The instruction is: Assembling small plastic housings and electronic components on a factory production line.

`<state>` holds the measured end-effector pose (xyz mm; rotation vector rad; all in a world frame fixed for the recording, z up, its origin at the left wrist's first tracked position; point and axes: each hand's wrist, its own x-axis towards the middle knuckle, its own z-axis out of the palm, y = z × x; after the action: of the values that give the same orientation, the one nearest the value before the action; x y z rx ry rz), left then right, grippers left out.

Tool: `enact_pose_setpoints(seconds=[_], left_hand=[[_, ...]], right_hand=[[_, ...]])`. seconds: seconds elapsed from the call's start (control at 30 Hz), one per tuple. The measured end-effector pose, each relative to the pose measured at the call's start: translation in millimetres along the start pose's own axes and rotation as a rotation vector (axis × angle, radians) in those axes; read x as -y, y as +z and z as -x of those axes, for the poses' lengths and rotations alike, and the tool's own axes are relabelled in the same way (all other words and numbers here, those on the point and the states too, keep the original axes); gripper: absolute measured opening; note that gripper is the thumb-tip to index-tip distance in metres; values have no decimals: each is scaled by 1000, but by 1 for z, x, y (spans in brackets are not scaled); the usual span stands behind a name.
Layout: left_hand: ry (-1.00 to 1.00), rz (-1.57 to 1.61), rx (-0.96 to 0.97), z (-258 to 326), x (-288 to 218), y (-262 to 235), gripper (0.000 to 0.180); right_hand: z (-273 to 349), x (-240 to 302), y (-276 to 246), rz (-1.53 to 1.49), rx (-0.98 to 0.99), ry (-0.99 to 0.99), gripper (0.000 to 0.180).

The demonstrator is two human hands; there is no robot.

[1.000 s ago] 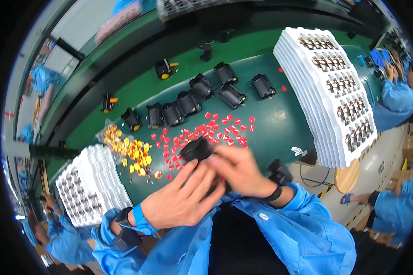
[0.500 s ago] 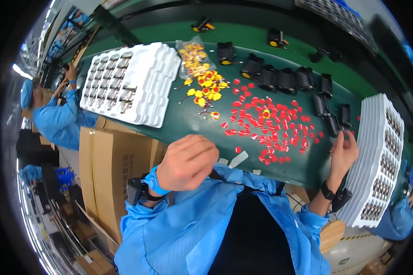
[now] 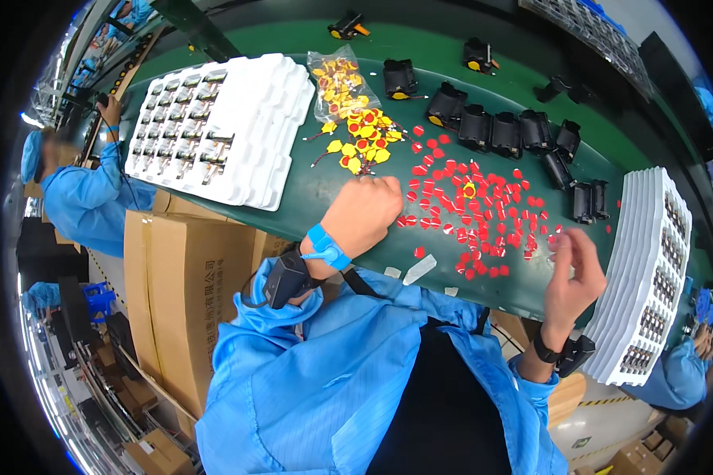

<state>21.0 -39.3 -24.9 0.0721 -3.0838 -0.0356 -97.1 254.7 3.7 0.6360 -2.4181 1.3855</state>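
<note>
At the far left, a stack of white moulded trays [image 3: 222, 127] loaded with small dark parts is being carried by the green desk [image 3: 325, 190], with brown cardboard boxes [image 3: 186, 293] standing below its near edge. Just right of the trays, a clear bag of yellow-and-red tabs [image 3: 342, 79] is lying, and loose yellow tabs [image 3: 360, 146] are being left spilled beside it. The left hand [image 3: 364, 215], with a blue wrist strap [image 3: 325, 247] worn behind it, is being rested on the desk with its fingers curled down into a loose fist at the left rim of the scattered red tabs [image 3: 475, 210]; what is being pinched, if anything, cannot be told. A row of black housings [image 3: 503, 131] is being kept along the far side of the red tabs. Further right, the right hand [image 3: 572, 273] is being held up over the near right edge of the red scatter, fingers half open and grasping nothing visible. A second stack of white trays [image 3: 646, 277] is standing at the far right.
</note>
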Motion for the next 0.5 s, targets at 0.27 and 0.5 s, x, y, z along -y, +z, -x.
enact_pose_setpoints(seconds=[0.27,0.5], left_hand=[[168,-245,171,-11,3,-13,14],[462,32,215,-34,35,-28,11]], right_hand=[[17,31,10,-107,304,-186,13],[20,32,22,-249,369,-158,13]])
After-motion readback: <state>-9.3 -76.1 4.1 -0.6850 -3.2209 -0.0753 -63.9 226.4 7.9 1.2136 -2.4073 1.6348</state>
